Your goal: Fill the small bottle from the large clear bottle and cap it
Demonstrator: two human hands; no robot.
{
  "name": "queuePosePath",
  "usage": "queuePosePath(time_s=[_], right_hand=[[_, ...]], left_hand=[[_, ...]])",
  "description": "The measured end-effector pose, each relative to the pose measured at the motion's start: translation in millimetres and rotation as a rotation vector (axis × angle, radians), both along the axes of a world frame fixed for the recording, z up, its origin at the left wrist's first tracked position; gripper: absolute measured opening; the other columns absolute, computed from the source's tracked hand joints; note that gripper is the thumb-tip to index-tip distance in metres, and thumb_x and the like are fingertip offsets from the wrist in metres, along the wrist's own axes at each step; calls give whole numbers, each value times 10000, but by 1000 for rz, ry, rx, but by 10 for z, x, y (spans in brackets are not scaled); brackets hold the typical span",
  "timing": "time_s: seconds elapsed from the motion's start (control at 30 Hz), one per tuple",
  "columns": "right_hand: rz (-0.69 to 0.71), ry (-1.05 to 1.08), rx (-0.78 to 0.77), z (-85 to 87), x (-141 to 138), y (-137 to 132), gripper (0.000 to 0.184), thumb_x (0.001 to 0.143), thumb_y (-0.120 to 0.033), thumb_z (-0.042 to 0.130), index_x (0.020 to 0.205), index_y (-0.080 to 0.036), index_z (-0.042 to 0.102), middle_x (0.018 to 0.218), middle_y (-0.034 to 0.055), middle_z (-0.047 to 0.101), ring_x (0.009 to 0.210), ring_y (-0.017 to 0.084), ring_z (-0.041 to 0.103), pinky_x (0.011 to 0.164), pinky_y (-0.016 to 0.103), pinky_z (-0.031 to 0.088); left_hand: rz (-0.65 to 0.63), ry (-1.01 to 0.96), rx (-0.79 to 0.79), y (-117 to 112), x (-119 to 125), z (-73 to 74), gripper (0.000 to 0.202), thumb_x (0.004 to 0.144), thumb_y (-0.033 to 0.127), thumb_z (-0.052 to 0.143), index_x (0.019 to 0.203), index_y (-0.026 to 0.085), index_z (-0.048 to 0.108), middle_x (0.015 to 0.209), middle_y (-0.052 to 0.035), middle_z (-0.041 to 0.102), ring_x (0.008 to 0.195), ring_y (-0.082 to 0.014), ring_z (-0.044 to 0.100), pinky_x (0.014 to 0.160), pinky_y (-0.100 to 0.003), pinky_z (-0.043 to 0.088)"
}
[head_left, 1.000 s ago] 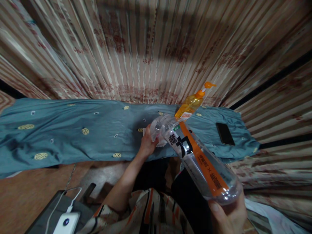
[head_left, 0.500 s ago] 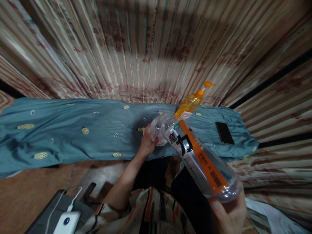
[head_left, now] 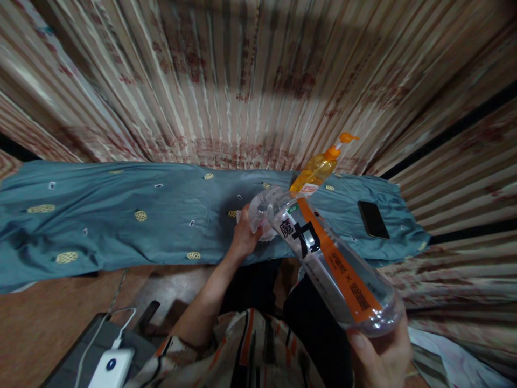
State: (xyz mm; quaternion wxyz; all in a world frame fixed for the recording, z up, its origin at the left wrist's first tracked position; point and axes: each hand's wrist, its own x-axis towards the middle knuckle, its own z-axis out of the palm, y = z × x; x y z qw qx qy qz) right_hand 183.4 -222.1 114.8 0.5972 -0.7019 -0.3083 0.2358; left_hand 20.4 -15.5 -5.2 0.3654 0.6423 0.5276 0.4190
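Note:
A large clear plastic bottle (head_left: 331, 264) with an orange and silver label slants across in front of me, its narrow end up and to the left. My right hand (head_left: 382, 353) grips its base at the lower right. At the narrow end my left hand (head_left: 245, 235) is closed on a thin white tissue (head_left: 267, 233), pressed around or against the bottle's neck; the bottle hides part of the fingers. Behind the bottle stands a pump bottle (head_left: 315, 171) of yellow liquid with an orange pump head.
A teal cloth with pineapple prints (head_left: 100, 215) covers the long table. On its right part lies a black phone (head_left: 373, 220). A white power bank (head_left: 111, 369) with a cable rests on a dark surface at lower left. Pleated curtains (head_left: 226, 81) hang behind and at both sides.
Almost nothing differs. Both hands keep their hold on the bottle and tissue, and the view has shifted very slightly.

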Motion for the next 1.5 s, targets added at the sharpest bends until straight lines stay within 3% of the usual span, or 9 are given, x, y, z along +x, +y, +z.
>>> queuePosePath(time_s=[0.13,0.37,0.73,0.87,1.17,1.5], right_hand=[[14,-8,9,-10,13,-5,999,572,-525,823,1425,-190,424,1416,145,504,1307,369,476,1035,449,384],[-15,-77,55,-63,55,-6,936,556,-511,837,1362,-181,493,1339,141,550,1202,345,544,955,419,433],[27,-81,15,-32,42,-26,952,627,-538,795,1423,-167,427,1387,151,523,1274,348,509,1002,431,421],[24,-160,30,-60,75,-35,936,618,-534,801,1403,-159,456,1387,155,517,1208,332,550,936,401,465],[9,-115,53,-50,66,-26,958,566,-511,837,1389,-170,483,1346,136,554,1172,311,564,917,368,458],[31,-131,9,-1,44,-27,941,624,-540,796,1411,-168,439,1384,149,512,1227,337,531,975,415,435]], left_hand=[[-14,8,16,-1,-6,11,771,762,210,696,1435,208,319,1342,-137,585,1216,-298,601,1021,-473,497],[-16,-17,16,-9,-1,22,756,765,193,695,1433,213,341,1365,-136,572,1250,-307,578,1044,-478,485],[-20,-23,39,5,-7,-23,767,780,245,709,1442,217,323,1326,-134,597,1207,-299,603,1012,-476,505],[-16,-15,12,-9,-10,1,766,781,266,717,1440,229,328,1344,-132,588,1211,-308,603,1016,-487,502],[-6,-37,53,5,-5,-43,773,776,319,738,1434,233,342,1333,-129,591,1213,-314,601,1014,-479,509],[-14,-24,14,-12,1,25,764,777,247,720,1435,208,334,1343,-135,587,1231,-302,593,1033,-464,495]])
